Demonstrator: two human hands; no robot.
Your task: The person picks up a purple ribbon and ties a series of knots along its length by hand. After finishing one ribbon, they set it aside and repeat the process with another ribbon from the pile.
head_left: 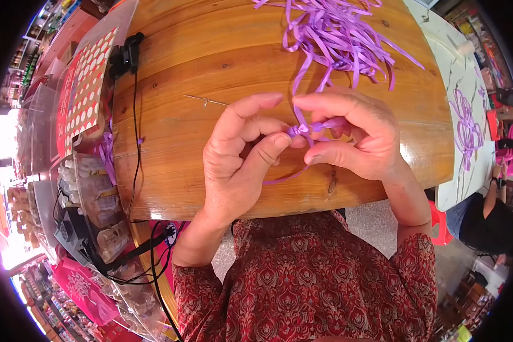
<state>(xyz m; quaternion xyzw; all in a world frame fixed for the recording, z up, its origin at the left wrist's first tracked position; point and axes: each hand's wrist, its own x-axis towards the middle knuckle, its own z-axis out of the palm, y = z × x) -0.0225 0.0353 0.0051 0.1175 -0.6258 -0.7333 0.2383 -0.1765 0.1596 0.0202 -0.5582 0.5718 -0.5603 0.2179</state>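
Note:
A narrow purple ribbon [303,129] with a small knot or bow is held in front of me, above the wooden table. My left hand [233,157] pinches the knot's left side between thumb and a finger, its index finger raised and bent. On the other side, my right hand [359,134] has thumb and index finger apart, while its curled lower fingers hold the ribbon's right part; some of that grip is hidden. One strand rises from the knot to a loose heap of purple ribbons [342,40] at the far side. Another tail hangs below toward the table.
A thin metal needle-like piece [206,102] lies on the wooden table [176,165], left of my hands. A black cable [135,114] runs down the left side near plastic bins [100,199]. At right, a marble-patterned table [447,191] bears more purple ribbon [466,122]; a person [481,222] sits beside it.

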